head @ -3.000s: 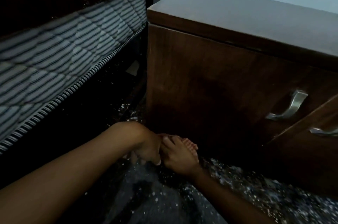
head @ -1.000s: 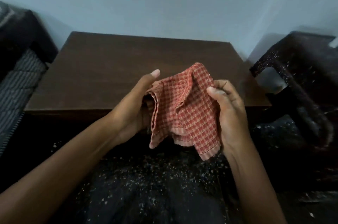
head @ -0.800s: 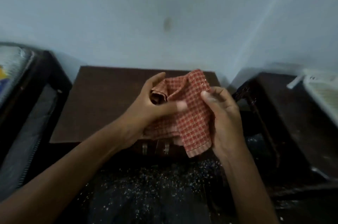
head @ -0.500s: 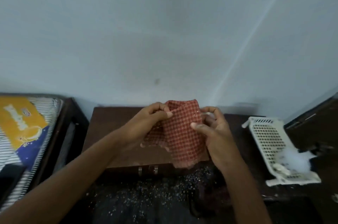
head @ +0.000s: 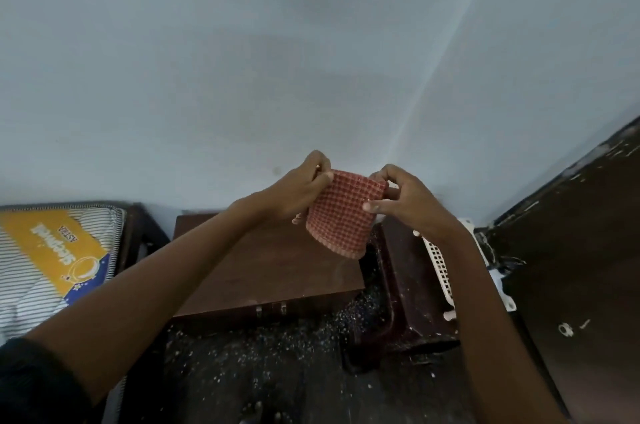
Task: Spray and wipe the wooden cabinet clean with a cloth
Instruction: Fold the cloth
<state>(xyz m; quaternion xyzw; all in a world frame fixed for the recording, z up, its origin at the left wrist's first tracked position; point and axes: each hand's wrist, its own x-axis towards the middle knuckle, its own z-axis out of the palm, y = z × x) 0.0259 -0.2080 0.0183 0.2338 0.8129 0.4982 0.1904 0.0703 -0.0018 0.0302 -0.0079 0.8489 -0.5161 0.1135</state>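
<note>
A pale blue wall (head: pixel 242 60) fills the background. A striped mattress (head: pixel 52 257) lies left. The dark floor (head: pixel 259 364) is speckled white.

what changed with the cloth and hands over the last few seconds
Three seconds ago both hands were low by the floor beside the cabinet, no cloth in view. Now the left hand and right hand hold the red checked cloth up, stretched between them above the brown wooden cabinet, which stayed put.
</note>
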